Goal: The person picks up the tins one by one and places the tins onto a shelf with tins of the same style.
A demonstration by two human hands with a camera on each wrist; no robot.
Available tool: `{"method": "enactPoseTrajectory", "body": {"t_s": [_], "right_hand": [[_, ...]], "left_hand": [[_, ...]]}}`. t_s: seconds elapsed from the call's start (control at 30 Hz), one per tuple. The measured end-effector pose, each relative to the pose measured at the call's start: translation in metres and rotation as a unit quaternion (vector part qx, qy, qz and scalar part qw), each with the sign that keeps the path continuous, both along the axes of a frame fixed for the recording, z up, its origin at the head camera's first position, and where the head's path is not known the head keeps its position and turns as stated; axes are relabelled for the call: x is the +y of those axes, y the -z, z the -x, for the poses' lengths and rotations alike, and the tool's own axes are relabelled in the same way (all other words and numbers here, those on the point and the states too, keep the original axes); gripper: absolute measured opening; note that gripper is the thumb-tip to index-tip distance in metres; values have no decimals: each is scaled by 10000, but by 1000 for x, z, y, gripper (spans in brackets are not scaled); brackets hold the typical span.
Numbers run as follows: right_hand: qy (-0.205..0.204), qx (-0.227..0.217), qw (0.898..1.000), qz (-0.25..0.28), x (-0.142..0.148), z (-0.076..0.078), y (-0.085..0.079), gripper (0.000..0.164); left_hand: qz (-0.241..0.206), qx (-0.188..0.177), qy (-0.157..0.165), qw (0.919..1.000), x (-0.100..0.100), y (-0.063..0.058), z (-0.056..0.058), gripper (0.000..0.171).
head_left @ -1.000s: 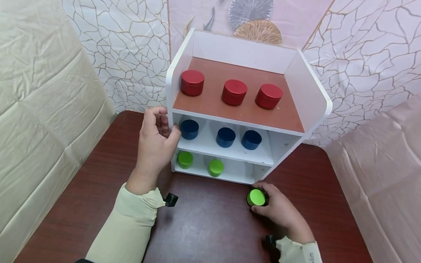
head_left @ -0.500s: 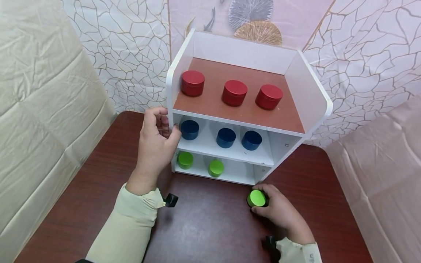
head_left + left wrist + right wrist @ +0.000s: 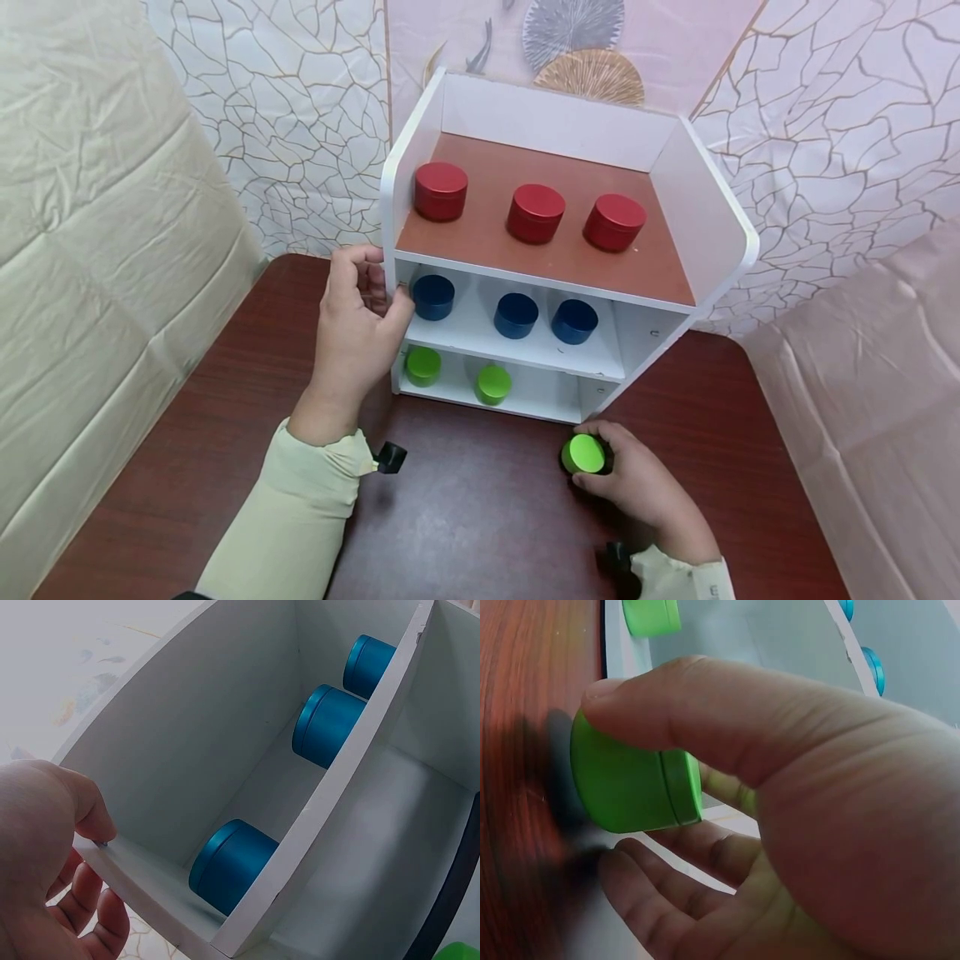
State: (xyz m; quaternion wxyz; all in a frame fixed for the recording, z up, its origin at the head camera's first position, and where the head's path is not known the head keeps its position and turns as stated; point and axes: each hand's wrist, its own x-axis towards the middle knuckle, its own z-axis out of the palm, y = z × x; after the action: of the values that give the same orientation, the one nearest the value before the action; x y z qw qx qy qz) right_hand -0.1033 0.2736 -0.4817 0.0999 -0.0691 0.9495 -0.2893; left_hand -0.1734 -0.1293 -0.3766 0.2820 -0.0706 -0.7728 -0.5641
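A small white shelf unit (image 3: 699, 200) with a brown top board stands on the table. My left hand (image 3: 356, 325) grips the front edge of its left side panel (image 3: 388, 212), thumb on the inner face and fingers outside. Between thumb and fingers, my right hand (image 3: 641, 475) holds a round green tin (image 3: 583, 454) in front of the unit's lower right corner. The right wrist view shows this green tin (image 3: 622, 784) lid up, close over the tabletop. On the bottom shelf sit two more green tins, one at left (image 3: 423, 367) and one mid-shelf (image 3: 492, 385).
Three red tins (image 3: 536, 214) stand on the brown top, and three blue tins (image 3: 515, 316) on the middle shelf. Beneath it all is a dark red-brown wooden table (image 3: 457, 517). Patterned cloth (image 3: 300, 108) hangs behind, with plain cloth at both sides.
Hardly anything differs. The right hand and its green tin have shifted very slightly left, while the left hand keeps its grip on the side panel.
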Motion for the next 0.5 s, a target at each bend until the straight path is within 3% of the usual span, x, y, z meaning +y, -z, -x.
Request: {"method": "enactPoseTrajectory", "body": {"t_s": [0.5], "right_hand": [[-97, 15, 9999, 130, -3, -4, -8, 67]], "left_hand": [[16, 22, -5, 10000, 0, 0, 0, 44]]}}
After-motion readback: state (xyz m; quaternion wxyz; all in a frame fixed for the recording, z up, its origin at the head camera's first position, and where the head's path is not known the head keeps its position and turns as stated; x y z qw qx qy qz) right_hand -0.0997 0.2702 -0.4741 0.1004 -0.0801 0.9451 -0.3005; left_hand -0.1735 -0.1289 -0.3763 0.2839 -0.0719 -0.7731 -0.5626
